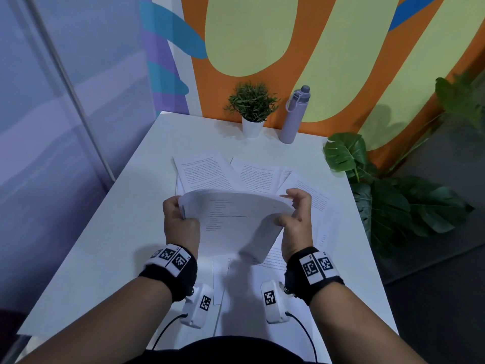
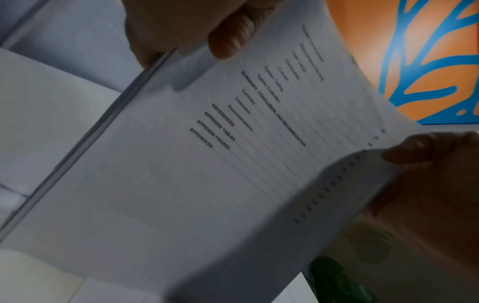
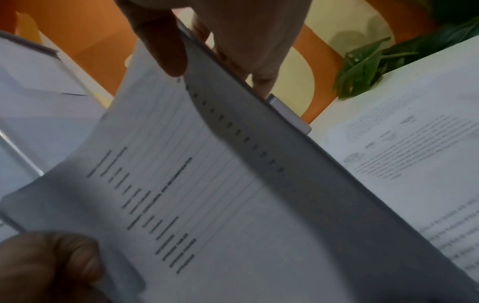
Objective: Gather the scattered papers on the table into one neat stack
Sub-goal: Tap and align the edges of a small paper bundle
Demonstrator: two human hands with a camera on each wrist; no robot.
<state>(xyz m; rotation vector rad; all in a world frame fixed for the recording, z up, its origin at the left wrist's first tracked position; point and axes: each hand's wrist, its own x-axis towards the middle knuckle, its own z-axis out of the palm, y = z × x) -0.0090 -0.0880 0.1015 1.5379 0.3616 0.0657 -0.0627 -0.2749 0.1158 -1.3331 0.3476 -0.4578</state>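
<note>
The left hand (image 1: 180, 222) grips the left edge of a bundle of papers (image 1: 236, 222), thumb on top of the printed top sheet and fingers curled underneath, as the left wrist view shows. The right hand (image 1: 296, 222) pinches the bundle's right edge, thumb pressing on the top sheet and fingers behind it; the right edge curls upward there. The bundle is held between the two hands above the middle of the surface (image 1: 126, 206), bowed upward across its width, its top sheet carrying a list of headings with page numbers down one side. Several sheet edges show along the left side of the bundle. Under and around it more papers lie loose on the surface: one printed sheet (image 1: 204, 172) toward the far edge, left of centre, a second sheet (image 1: 258, 176) overlapping beside it, a third sheet (image 1: 315, 198) just past the right hand toward the right edge, and further sheets (image 1: 219, 282) near the near edge between the wrists. At the far edge stand a small potted plant (image 1: 252, 109) in a white pot and, just to its right, a lilac bottle (image 1: 292, 116), upright and apart from the papers. A large-leafed plant (image 1: 393, 200) stands on the floor beyond the right edge of the surface.
</note>
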